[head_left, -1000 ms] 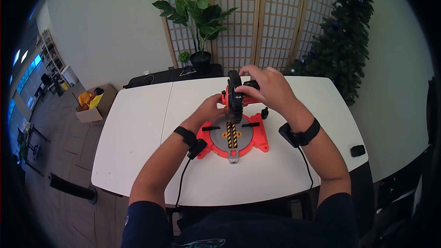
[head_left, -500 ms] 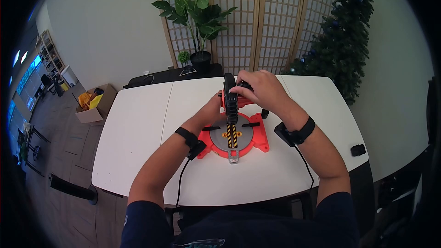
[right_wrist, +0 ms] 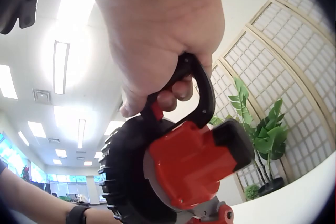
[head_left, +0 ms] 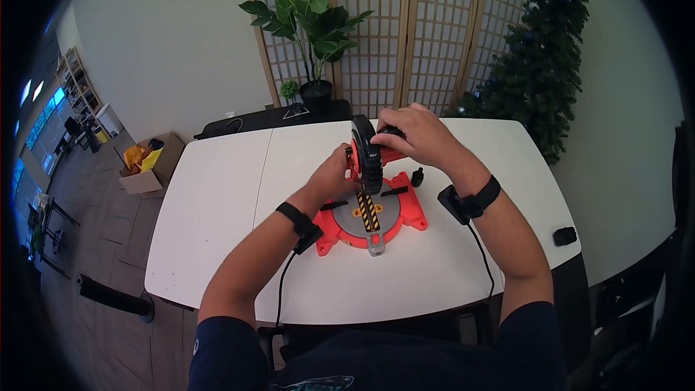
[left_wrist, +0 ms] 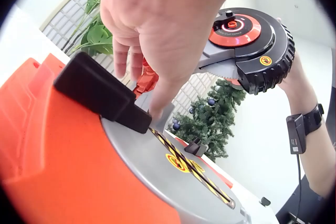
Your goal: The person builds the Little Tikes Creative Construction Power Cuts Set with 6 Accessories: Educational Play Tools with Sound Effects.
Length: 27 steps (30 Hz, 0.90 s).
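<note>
A toy mitre saw stands on the white table, its red-orange base (head_left: 413,206) carrying a round grey turntable (head_left: 344,219) with a yellow-and-black striped slot. The saw head (head_left: 368,156), with its black ribbed guard, is raised above the turntable. My right hand (head_left: 420,137) grips the black loop handle (right_wrist: 206,95), fingers curled through it beside a red trigger. Behind the turntable, my left hand (head_left: 334,174) holds the red rear bracket (left_wrist: 147,79) between thumb and fingers. The hand itself hides part of that bracket.
Near the base's back right corner is a small black knob-like piece (head_left: 418,177). Another small black object (head_left: 564,236) lies at the table's right edge. Cables trail from both wrist cameras. Potted plants (head_left: 316,94), a folding screen and a decorated tree (head_left: 528,65) stand beyond the table.
The saw's base has turned slightly and shifted a little right since half a second ago. Its head first moved left, then back right with my right hand. My left hand stays at the rear.
</note>
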Available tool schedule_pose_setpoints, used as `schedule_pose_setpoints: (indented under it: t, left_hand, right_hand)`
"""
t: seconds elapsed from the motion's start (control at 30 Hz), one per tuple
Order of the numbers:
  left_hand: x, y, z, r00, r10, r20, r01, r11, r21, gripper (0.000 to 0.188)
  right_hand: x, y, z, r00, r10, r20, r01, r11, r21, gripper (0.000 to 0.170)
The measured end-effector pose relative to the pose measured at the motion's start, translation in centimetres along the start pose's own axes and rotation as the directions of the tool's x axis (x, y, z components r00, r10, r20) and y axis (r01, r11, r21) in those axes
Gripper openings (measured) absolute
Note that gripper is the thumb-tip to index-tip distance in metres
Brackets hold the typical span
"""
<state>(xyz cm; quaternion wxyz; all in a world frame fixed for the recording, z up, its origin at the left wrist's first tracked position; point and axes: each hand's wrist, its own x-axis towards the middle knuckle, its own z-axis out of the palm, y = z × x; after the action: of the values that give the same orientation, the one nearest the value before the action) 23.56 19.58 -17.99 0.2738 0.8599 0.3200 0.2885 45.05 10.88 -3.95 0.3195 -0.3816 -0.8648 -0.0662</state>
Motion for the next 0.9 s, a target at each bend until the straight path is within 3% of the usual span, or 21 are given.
schedule_pose_setpoints:
  t: [0.13,0.2,0.43,0.53,0.9]
  left_hand:
    - [-0.2,0.1,-0.5,0.999,-0.004,0.047,0.0,0.998,0.069,0.071]
    - [-0.1,-0.4,-0.1,0.999,-0.033,0.02,0.031,0.994,0.103,0.062]
    - [-0.6,0.0,-0.2,0.999,0.025,-0.044,-0.021,0.997,0.075,0.054]
    - [-0.7,-0.2,-0.1,0.999,0.035,-0.037,-0.029,0.988,0.151,0.051]
    - [-1.0,0.5,-0.1,0.999,-0.03,-0.028,0.035,0.98,0.196,0.039]
  right_hand:
    - [0.1,0.0,0.0,1.0,-0.003,0.016,0.003,1.0,0.017,0.034]
    - [0.0,-0.3,-0.1,0.992,0.072,0.105,-0.074,0.997,0.016,0.031]
    - [-0.6,-0.6,0.1,0.983,0.106,0.147,-0.117,0.991,0.066,0.032]
    - [-1.1,-1.0,0.2,0.98,0.096,0.173,-0.114,0.989,0.097,0.032]
    - [-1.8,-1.4,0.0,0.965,0.131,0.229,-0.154,0.984,0.086,0.03]
